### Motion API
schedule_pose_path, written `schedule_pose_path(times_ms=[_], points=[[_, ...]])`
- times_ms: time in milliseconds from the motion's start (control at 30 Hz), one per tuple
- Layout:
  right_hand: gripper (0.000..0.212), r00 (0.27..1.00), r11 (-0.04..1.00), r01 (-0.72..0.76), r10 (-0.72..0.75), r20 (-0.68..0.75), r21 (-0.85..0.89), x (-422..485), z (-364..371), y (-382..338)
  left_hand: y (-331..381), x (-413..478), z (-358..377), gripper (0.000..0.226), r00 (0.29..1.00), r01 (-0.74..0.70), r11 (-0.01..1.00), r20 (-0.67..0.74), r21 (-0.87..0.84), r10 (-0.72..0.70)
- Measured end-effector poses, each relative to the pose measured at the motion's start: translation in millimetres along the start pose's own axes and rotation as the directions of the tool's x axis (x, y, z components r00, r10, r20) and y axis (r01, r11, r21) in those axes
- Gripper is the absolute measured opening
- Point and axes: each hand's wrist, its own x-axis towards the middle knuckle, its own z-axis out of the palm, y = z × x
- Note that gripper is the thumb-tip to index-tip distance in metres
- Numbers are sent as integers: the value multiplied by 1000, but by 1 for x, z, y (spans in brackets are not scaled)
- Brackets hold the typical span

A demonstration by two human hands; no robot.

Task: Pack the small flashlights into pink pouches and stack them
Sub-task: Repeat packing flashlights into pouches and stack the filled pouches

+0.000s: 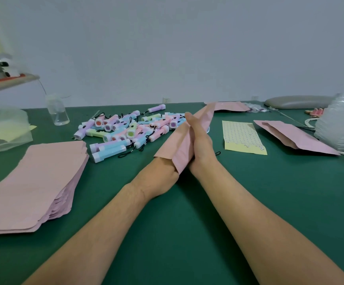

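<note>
Centrally in the frame, a pink pouch (175, 142) is held above the green surface (187, 233), slanting from its open mouth at the lower left up towards the upper right. The left hand (160, 177) goes into that mouth; only its back and wrist show, so I cannot tell how its fingers lie inside. The right hand (199, 145) lies flat against the outside of the pouch, fingers straight and together, pressing along its length. A small black cord loop (218, 153) peeks out on the surface just beside the right wrist. Left of the pouch and slightly higher in the frame lies a loose pile of small flashlights (125, 128) in pastel blue, pink, purple and green, with black cords tangled among them. At the lower left sits a thick stack of flat pink pouches (33, 182). To the right of the hands lies a yellow dotted sheet (243, 136), and beyond it, at the right of the frame, more pink pouches lying on one another (294, 136). A clear plastic bottle (58, 112) stands at the upper left of the surface, and a grey pad (296, 101) lies at its upper right edge.
</note>
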Motion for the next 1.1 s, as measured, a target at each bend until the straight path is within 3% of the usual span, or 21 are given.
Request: schedule_pose_path(times_ms=[100,167,233,300,367,433,500,567,600,667,700,767,867,933,1033,1100], points=[[46,988,981,153,-156,15,120,8,-7,-3,5,2,0,59,959,-266,964,-105,-8,263],[35,978,967,177,-194,75,182,11,-13,-10,4,1,2,56,909,-357,934,-218,34,355],[38,986,971,128,-147,80,202,15,-20,-18,1,1,4,34,835,-434,901,-362,30,414],[62,995,973,85,-94,34,214,20,-29,-24,-2,2,4,21,737,-494,869,-517,26,435],[55,995,963,95,-102,14,254,21,-36,-30,-7,5,3,29,643,-534,845,-637,24,424],[40,995,953,69,-88,50,294,23,-45,-35,-10,6,3,32,609,-534,845,-699,-13,374],[34,994,960,23,-53,98,279,23,-50,-37,-13,8,4,32,626,-492,864,-733,-107,266],[21,988,974,-7,-28,154,224,24,-50,-35,-14,10,4,29,669,-453,836,-738,-309,90],[6,979,981,-14,-26,202,194,19,-46,-35,-15,11,4,27,712,-437,780,-702,-448,-4],[17,963,992,11,-45,265,127,16,-40,-32,-14,14,1,35,859,-364,563,-501,-742,-104],[15,952,997,12,-35,304,79,14,-37,-31,-13,13,1,46,922,-312,435,-380,-845,-76],[4,921,1000,4,3,389,-18,10,-30,-30,-12,14,0,66,976,-211,311,-219,-927,8],[51,934,977,55,22,357,-205,4,-21,-27,-12,15,2,109,994,-78,255,-55,-964,93],[65,934,944,128,-12,356,-305,-5,-12,-24,-12,14,2,101,988,-50,253,-11,-966,156],[71,923,883,197,-20,384,-427,-13,-4,-21,-12,12,0,60,986,-65,305,-14,-950,167],[79,906,861,212,5,424,-462,-16,-1,-22,-13,11,-2,50,991,-54,263,-20,-963,130]])
